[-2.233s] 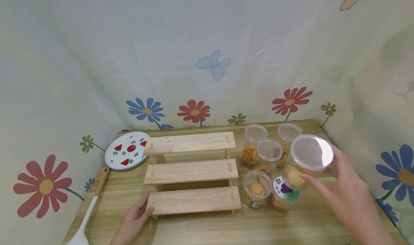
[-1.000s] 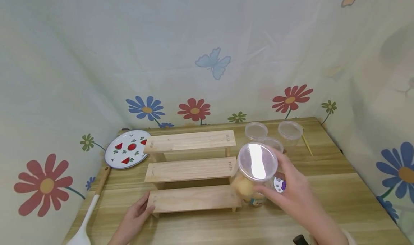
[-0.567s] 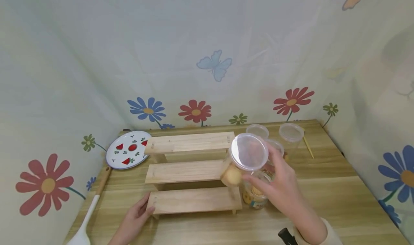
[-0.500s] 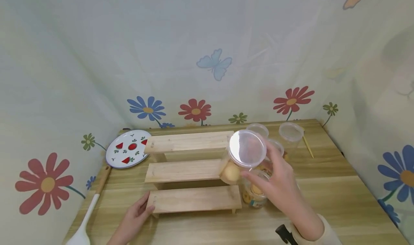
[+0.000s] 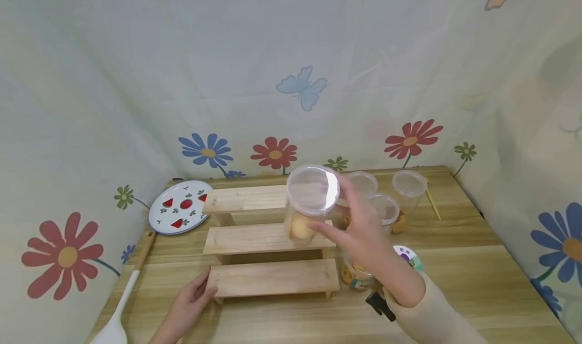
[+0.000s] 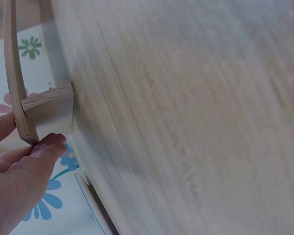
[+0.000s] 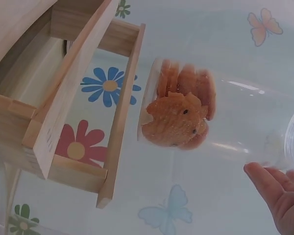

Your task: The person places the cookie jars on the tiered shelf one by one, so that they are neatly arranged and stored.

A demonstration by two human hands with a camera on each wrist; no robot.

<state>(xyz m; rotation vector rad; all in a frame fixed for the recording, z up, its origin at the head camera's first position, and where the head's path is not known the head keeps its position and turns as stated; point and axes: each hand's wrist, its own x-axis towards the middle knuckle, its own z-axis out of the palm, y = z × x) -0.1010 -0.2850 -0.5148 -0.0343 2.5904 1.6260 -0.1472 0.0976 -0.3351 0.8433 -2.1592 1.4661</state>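
Note:
My right hand [image 5: 366, 235] grips a clear lidded jar [image 5: 312, 190] near its top, thumb on one side and fingers on the other. Round golden cookies [image 7: 176, 112] fill the bottom of this jar, which hangs over the upper and middle steps of a three-step wooden rack [image 5: 273, 278] in the head view. At the rack's front left corner, my left hand [image 5: 188, 303] pinches the end of the lowest board. In the left wrist view, the thumb and fingers lie on opposite sides of that board [image 6: 14, 73].
Right of the rack stand several clear jars, including a front cookie jar [image 5: 359, 282] and one with a flower-printed lid [image 5: 407, 256]. A yellow stick [image 5: 433, 203] lies behind. Leftward are a watermelon-patterned plate [image 5: 170, 202] and a white utensil [image 5: 129, 288] with wooden handle.
My right hand has carried the jar leftward from above the other jars to over the rack, lately also rising toward the back. My left hand stays at the rack's corner.

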